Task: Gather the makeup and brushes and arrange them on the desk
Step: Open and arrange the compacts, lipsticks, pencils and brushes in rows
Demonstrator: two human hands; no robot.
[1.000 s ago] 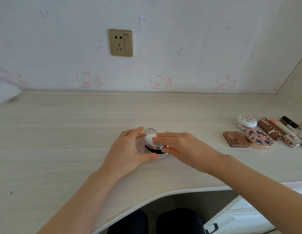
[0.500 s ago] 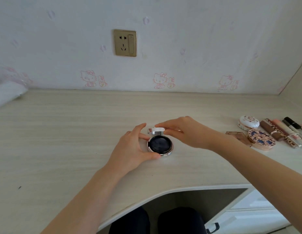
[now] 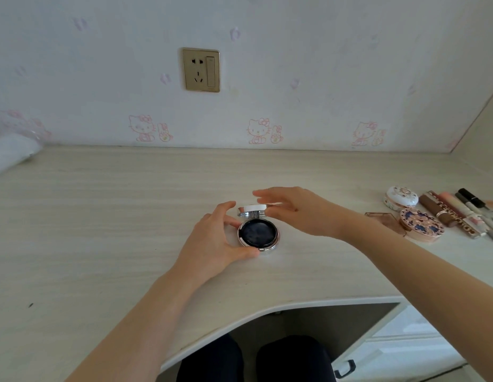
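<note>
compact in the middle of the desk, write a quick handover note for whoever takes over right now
Left hand: grips the compact by its base, thumb in front, fingers behind, on the desk.
Right hand: at the raised lid, fingers spread around it; whether it grips is unclear.
Other makeup: two round cases, a flat palette and a row of tubes, grouped at the desk's right end.
Done: that group is laid out; the compact sits open at centre.
Left: probably close the compact and set it with the group. No brush can be made out clearly.
</note>
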